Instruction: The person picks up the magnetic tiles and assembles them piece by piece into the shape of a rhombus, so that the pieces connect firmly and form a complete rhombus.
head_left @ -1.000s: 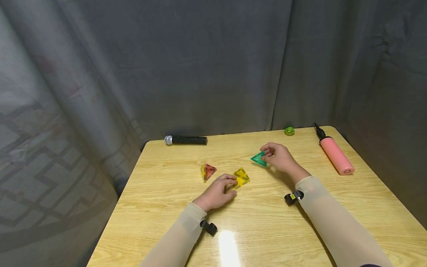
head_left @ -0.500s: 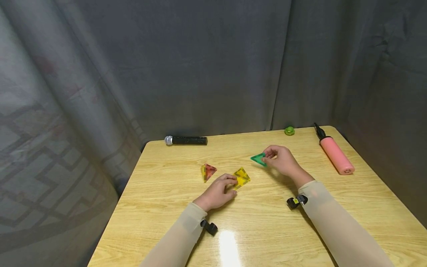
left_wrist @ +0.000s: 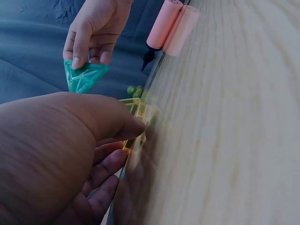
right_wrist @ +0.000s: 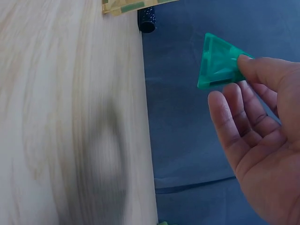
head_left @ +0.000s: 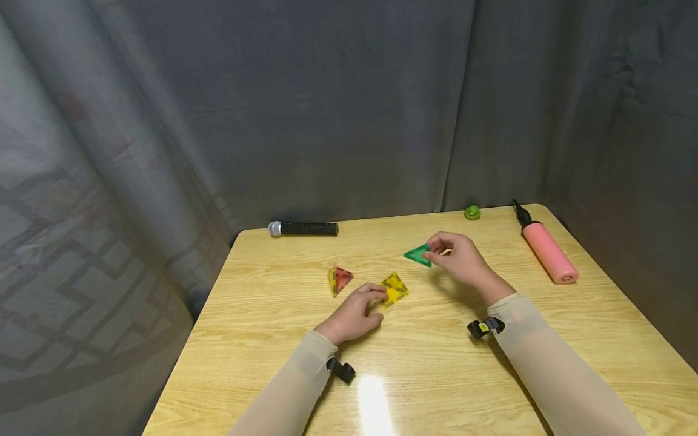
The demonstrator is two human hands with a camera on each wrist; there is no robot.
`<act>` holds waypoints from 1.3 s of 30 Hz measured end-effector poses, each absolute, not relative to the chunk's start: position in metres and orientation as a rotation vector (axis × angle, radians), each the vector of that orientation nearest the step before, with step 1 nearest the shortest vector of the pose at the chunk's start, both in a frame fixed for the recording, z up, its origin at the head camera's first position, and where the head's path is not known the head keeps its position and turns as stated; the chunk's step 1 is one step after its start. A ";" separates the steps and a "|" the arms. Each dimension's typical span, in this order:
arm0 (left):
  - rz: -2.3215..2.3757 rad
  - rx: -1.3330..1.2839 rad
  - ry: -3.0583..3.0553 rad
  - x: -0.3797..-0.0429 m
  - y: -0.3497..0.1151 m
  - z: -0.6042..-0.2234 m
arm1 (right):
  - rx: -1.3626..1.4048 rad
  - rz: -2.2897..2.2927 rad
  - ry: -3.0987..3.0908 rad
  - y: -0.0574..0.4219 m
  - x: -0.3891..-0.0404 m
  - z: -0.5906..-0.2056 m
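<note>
In the head view my right hand (head_left: 458, 260) pinches a translucent green triangular magnetic tile (head_left: 417, 255) above the table. The right wrist view shows the thumb on one corner of the green tile (right_wrist: 219, 63), with the other fingers loosely bent below. My left hand (head_left: 354, 315) is low at the table, its fingers on the left side of joined yellow magnetic tiles (head_left: 396, 288). From the left wrist, the yellow tiles (left_wrist: 132, 143) stand up from the tabletop between thumb and fingers, partly hidden by the hand. A red and yellow tile piece (head_left: 341, 281) sits left of them.
A black microphone (head_left: 309, 229) lies along the back edge of the wooden table (head_left: 262, 339). At the back right are a small green object (head_left: 472, 212) and a pink hand pump (head_left: 549, 252) with a black nozzle. Grey curtains (head_left: 338, 109) hang behind.
The right hand has drawn back slightly, then shifted forward and left, carrying the green tile a little left and up in the head view. The left hand stays at the yellow tiles.
</note>
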State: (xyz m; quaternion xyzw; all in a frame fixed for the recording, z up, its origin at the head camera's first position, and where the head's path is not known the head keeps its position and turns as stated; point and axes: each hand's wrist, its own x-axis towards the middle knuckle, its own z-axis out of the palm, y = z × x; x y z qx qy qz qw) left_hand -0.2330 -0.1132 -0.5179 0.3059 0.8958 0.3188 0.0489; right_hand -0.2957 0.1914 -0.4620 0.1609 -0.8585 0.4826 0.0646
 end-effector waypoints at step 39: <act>0.974 0.957 2.731 -0.229 -0.111 -0.515 | 0.921 1.468 -2.743 0.169 -0.288 -0.469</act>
